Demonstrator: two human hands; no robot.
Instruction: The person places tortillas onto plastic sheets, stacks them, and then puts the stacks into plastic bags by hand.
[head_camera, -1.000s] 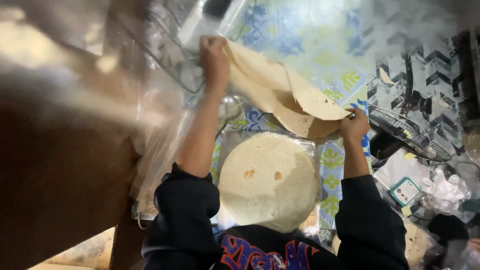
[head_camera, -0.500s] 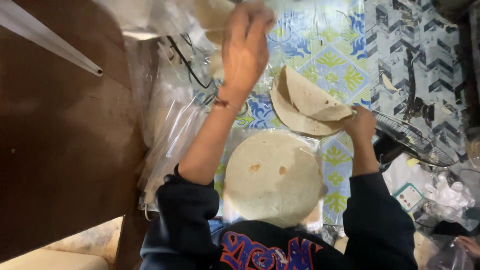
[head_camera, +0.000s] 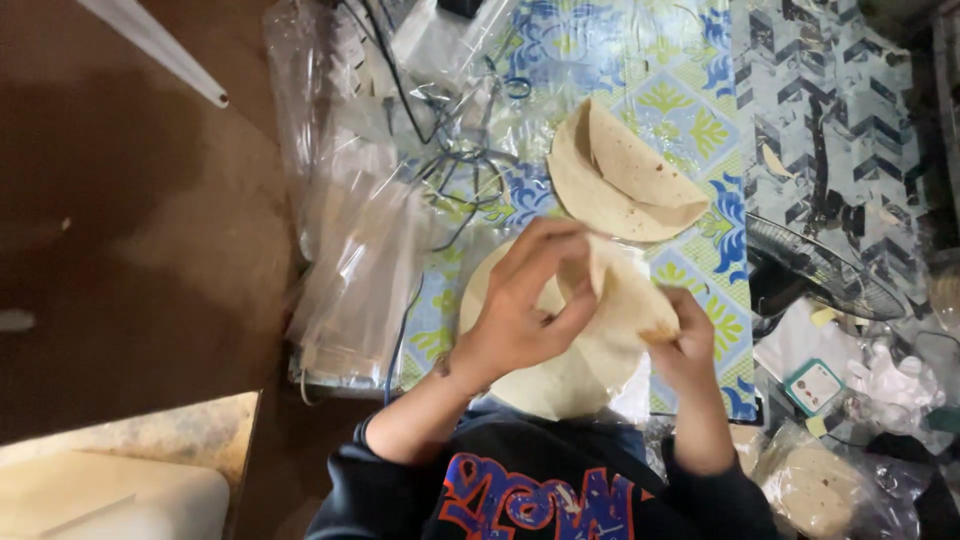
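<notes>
Both hands have come back down to the stack of flatbreads (head_camera: 560, 375). A second ago they were up high and far apart, holding a big folded flatbread in the air. Now that folded flatbread (head_camera: 620, 180) lies on the patterned cloth (head_camera: 690, 90), just past the stack, and nobody is touching it.

The left hand (head_camera: 525, 310) and the right hand (head_camera: 685, 335) are now close together right over the stack. The left hand is curled shut, pinching the top flatbread (head_camera: 625, 295) with fingers and thumb. The right hand grips the same flatbread at its other edge. The piece is bent and lifted a little off the stack.

So one flatbread looks done and put down, and a new one is being folded or peeled off.

Clear plastic bags (head_camera: 360, 270) lie to the left of the stack. A bag of flatbreads (head_camera: 815, 490) sits to its right, near the person's elbow.
</notes>
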